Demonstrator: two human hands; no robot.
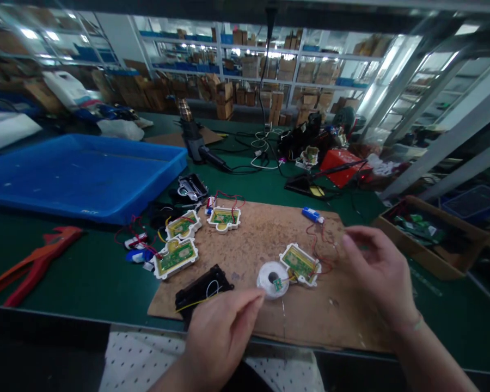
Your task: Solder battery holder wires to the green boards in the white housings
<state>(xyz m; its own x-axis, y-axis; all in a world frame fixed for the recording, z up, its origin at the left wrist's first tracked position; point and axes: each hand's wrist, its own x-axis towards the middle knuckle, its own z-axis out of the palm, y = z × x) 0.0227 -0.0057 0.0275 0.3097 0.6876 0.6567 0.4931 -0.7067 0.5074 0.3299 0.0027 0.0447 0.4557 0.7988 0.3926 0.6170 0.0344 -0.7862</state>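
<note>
My left hand is closed in a pinch at the near edge of a white ring-shaped spool; whatever lies between the fingertips is too small to make out. A small green circuit board rests on the spool, wired to a white housing with a green board inside. To the right of that housing my right hand hovers with its fingers apart and nothing visible in them. Red wires run between the housing and a blue battery. Beside my left hand lies a black case with a yellow wire.
More white housings and batteries sit on the left of the brown board. Farther left are a blue tray and red-handled cutters. A heat gun and soldering iron stand are behind; a cardboard box is right.
</note>
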